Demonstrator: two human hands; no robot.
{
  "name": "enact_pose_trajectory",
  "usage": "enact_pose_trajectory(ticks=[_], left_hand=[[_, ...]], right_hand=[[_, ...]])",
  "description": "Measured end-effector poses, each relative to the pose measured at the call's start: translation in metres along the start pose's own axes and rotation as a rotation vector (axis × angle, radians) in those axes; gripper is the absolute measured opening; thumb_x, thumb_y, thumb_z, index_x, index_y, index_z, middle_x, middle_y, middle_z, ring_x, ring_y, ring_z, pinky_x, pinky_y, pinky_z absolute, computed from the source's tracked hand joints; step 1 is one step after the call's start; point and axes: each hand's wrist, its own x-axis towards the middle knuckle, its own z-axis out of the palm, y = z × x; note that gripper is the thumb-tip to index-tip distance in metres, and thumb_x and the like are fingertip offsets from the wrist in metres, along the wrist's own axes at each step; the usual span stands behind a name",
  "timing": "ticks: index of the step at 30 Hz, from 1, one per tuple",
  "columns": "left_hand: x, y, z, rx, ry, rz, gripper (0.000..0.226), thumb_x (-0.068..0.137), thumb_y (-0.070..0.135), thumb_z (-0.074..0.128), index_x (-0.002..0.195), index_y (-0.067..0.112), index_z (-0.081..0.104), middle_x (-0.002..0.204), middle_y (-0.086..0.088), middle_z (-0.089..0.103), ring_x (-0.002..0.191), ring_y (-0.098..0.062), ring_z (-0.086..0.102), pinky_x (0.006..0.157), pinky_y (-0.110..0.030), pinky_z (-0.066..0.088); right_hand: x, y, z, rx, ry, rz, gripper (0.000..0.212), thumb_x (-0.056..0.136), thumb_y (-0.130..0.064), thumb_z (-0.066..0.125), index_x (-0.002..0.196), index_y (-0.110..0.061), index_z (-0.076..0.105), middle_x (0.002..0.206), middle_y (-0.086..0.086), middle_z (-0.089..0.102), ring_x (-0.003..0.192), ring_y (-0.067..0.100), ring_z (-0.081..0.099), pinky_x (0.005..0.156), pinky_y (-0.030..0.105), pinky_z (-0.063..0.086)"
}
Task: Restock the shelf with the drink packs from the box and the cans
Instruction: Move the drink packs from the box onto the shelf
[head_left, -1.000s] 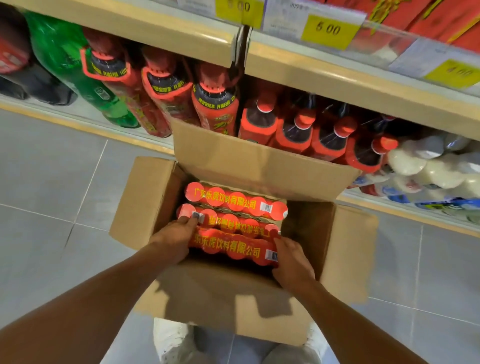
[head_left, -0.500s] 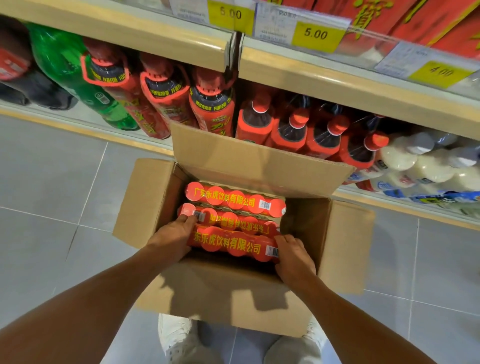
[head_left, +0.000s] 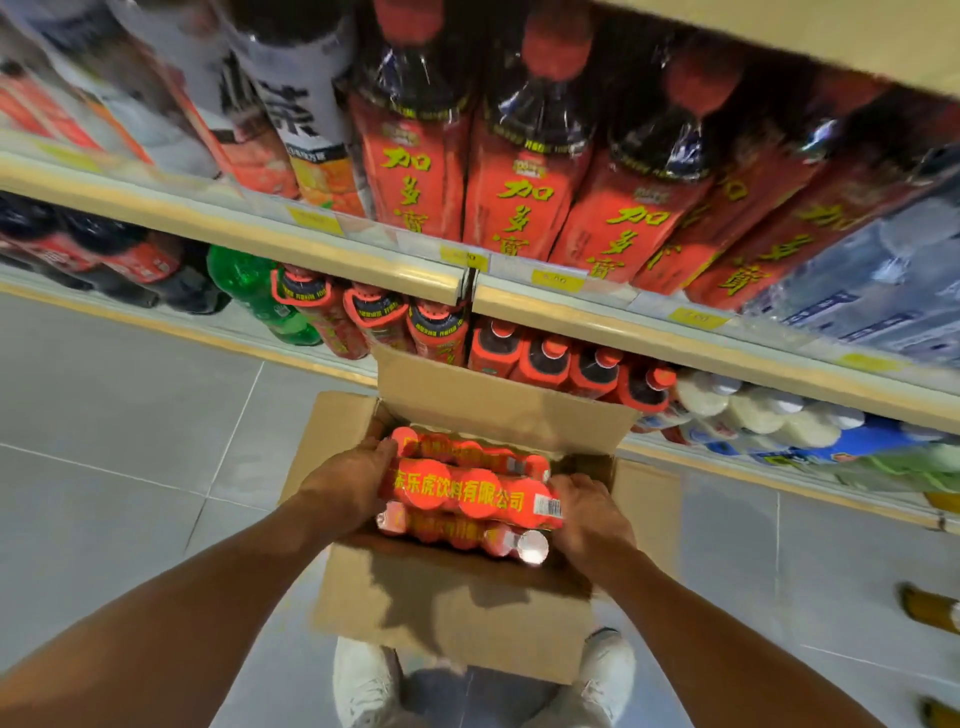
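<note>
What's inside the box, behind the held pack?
Another red drink pack shows at the far wall. The held pack, left hand and right hand cover the floor of the box.

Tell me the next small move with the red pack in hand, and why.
Probably raise the drink pack clear of the box and forward toward the shelf: the left grip and right grip hold its two ends, it sits above the other packs, and the far flap stands in between.

Three drink packs (head_left: 472, 493), one cardboard box (head_left: 457, 613), two hands (head_left: 345, 486) and two white shoes (head_left: 363, 680) are visible.
</note>
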Motion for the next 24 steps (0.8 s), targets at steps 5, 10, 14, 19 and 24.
enact_pose_trajectory(ticks=[5,10,14,19,24], left_hand=[[-0.044,0.017,-0.068,-0.078,0.071,0.027,0.062,0.081,0.027,0.071,0.136,0.022,0.042,0.127,-0.006,0.054,0.113,-0.028,0.058,0.092,-0.036,0.047],[-0.114,0.031,-0.145,-0.130,0.117,0.061,0.052,0.080,0.038,0.072,0.123,0.021,0.048,0.113,-0.005,0.057,0.103,-0.026,0.062,0.083,-0.035,0.050],[-0.181,0.043,-0.210,-0.120,0.169,0.119,0.057,0.077,0.030,0.077,0.125,0.020,0.048,0.112,-0.001,0.058,0.101,-0.021,0.062,0.075,-0.027,0.043],[-0.268,0.060,-0.290,-0.199,0.211,0.199,0.062,0.069,0.053,0.072,0.119,0.020,0.057,0.110,0.003,0.067,0.099,-0.019,0.065,0.078,-0.032,0.052],[-0.347,0.078,-0.358,-0.235,0.306,0.236,0.062,0.067,0.049,0.075,0.116,0.021,0.052,0.107,0.002,0.067,0.097,-0.021,0.065,0.079,-0.034,0.052]], right_hand=[[-0.027,-0.017,-0.071,-0.054,-0.005,-0.004,0.070,0.085,-0.023,0.069,0.148,-0.026,0.038,0.140,0.004,0.050,0.129,0.024,0.046,0.111,0.035,0.040],[-0.073,-0.033,-0.145,0.066,-0.002,-0.070,0.062,0.078,-0.042,0.072,0.133,-0.037,0.044,0.123,-0.007,0.059,0.118,0.020,0.058,0.095,0.032,0.053],[-0.140,-0.053,-0.228,0.129,0.073,-0.087,0.058,0.090,-0.032,0.066,0.141,-0.026,0.039,0.132,0.010,0.057,0.115,0.031,0.058,0.084,0.018,0.046],[-0.220,-0.074,-0.315,0.108,0.154,-0.168,0.064,0.073,-0.029,0.078,0.127,-0.020,0.046,0.117,0.009,0.064,0.099,0.026,0.062,0.072,0.029,0.044],[-0.290,-0.091,-0.392,0.176,0.180,-0.236,0.071,0.072,-0.027,0.079,0.130,-0.026,0.039,0.109,-0.007,0.055,0.076,0.011,0.058,0.060,0.022,0.046]])
